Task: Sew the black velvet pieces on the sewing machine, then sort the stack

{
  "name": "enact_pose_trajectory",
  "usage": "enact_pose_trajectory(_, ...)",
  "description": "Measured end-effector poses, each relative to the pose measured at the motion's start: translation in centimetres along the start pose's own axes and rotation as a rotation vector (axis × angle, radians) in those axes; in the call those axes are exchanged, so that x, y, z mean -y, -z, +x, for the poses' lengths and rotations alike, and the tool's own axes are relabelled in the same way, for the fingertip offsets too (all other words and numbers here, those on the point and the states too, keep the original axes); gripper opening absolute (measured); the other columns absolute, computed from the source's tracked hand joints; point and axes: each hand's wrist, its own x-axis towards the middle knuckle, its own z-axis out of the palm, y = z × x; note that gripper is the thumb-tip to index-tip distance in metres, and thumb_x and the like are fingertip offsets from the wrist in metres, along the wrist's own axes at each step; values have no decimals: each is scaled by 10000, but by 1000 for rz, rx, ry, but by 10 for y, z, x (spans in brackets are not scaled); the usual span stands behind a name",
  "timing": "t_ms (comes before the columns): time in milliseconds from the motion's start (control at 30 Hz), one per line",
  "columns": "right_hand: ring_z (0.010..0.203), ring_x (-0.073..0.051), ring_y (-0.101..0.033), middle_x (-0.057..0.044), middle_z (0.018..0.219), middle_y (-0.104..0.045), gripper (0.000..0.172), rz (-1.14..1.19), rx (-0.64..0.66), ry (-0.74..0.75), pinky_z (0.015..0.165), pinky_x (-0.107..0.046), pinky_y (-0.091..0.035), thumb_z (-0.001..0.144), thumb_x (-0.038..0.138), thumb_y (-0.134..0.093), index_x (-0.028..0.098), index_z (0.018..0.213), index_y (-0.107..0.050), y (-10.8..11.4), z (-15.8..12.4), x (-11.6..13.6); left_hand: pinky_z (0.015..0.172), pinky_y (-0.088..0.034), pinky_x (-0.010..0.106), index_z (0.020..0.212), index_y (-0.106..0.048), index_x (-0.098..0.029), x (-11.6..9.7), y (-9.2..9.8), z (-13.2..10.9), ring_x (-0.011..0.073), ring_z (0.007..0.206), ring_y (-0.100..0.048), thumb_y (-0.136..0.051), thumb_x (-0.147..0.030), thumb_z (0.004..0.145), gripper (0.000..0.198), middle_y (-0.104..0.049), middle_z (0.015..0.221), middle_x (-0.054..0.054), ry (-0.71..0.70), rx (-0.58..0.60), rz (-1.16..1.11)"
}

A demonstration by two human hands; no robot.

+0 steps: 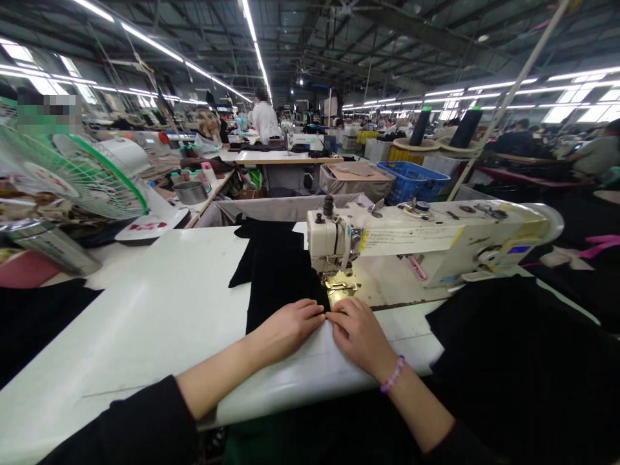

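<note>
A piece of black fabric [278, 278] lies flat on the white sewing table, its right edge beside the needle area of a cream sewing machine [387, 226]. At the fabric's near right corner, my left hand [290, 326] has its fingers pressed together on the cloth. Tip to tip with it, my right hand [358, 332] pinches the same corner; a purple beaded bracelet [393, 374] circles that wrist. The lit metal needle plate [341, 287] is just beyond my fingertips. The presser foot sits close to the fabric edge, and I cannot tell whether it is lowered.
More black fabric [523, 361] is heaped at the right. A green fan [77, 174] and a steel bottle [53, 245] are on the left. Behind the machine stand a blue basket [414, 184] and black thread cones [420, 126]. A person in white [265, 119] is farther back.
</note>
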Motion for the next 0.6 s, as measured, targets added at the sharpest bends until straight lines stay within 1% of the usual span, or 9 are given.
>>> enact_pose_trajectory(167, 935, -240, -545, -65, 942, -635, 225, -66, 21, -28, 837, -398, -471, 853, 69, -586, 205, 971, -720, -7, 22, -10, 1015, -507, 372, 1142, -677, -139, 23, 5, 10, 227, 1147, -600, -480, -61, 888, 331, -671, 1205, 114, 58, 20, -52)
enact_pose_trajectory(267, 942, -245, -548, -67, 945, -640, 201, -109, 39, -66, 841, -403, -473, 866, 95, -597, 207, 983, -716, -9, 31, -12, 999, -509, 373, 1150, -682, -140, 37, 6, 15, 230, 1128, -599, -467, -66, 889, 346, -668, 1198, 116, 90, 24, -70)
enact_pose_trajectory(333, 961, -254, -551, -76, 972, -642, 202, -120, 38, -77, 862, -424, -476, 868, 100, -598, 202, 1004, -708, -8, 33, -10, 991, -509, 376, 1150, -685, -156, 46, 5, 18, 228, 1114, -598, -471, -78, 889, 347, -669, 1186, 108, 113, 20, -80)
enact_pose_trajectory(400, 1000, -266, -552, -90, 1026, -642, 220, -100, 14, -75, 897, -455, -477, 860, 97, -603, 195, 1036, -693, -6, 28, -6, 996, -503, 375, 1159, -680, -165, 52, 4, 20, 224, 1116, -594, -473, -89, 892, 346, -661, 1199, 106, 138, 5, -84)
enact_pose_trajectory(467, 1031, -272, -559, -100, 1074, -640, 252, -54, -36, -73, 923, -481, -481, 854, 100, -600, 194, 1076, -673, 1, 16, -1, 1012, -490, 373, 1189, -661, -166, 51, 2, 21, 217, 1133, -588, -470, -93, 895, 358, -649, 1226, 108, 157, -7, -74)
enact_pose_trajectory(533, 1044, -269, -576, -103, 1093, -640, 268, -1, -104, -87, 928, -486, -497, 871, 130, -581, 202, 1117, -657, 12, -3, 4, 1035, -470, 391, 1234, -628, -165, 42, -1, 21, 224, 1189, -562, -461, -82, 896, 387, -631, 1270, 116, 200, -21, -17)
enact_pose_trajectory(600, 1043, -262, -599, -101, 1095, -645, 243, 31, -168, -129, 919, -469, -519, 908, 192, -554, 214, 1128, -654, 30, -27, 4, 1023, -467, 431, 1300, -580, -157, 27, -4, 19, 258, 1240, -523, -448, -81, 901, 427, -586, 1346, 139, 314, -39, 100)
